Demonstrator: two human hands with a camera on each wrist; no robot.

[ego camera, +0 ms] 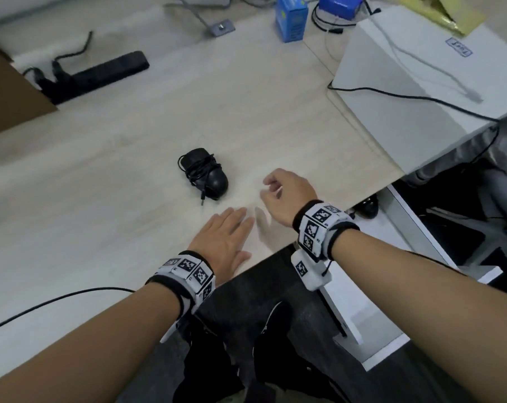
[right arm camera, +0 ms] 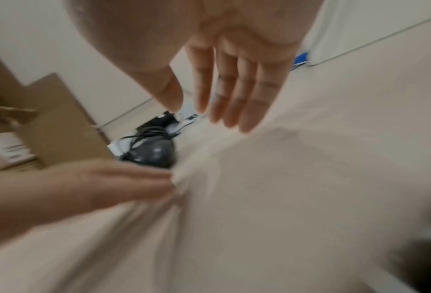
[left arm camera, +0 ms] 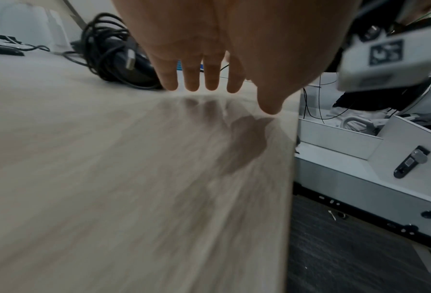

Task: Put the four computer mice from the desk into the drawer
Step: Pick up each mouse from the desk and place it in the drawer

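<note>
One black computer mouse with its cable wound around it lies on the pale wooden desk; it shows too in the left wrist view as the mouse and blurred in the right wrist view as the mouse. My left hand lies flat near the desk's front edge, fingers straight, just short of the mouse. My right hand hovers to the mouse's right with relaxed fingers, holding nothing. An open white drawer is under the desk at the right, with a dark mouse partly visible inside.
A black power strip lies at the back left beside a brown cardboard box. Blue boxes and a white case with cables stand at the back right. A black cable crosses the desk's near left.
</note>
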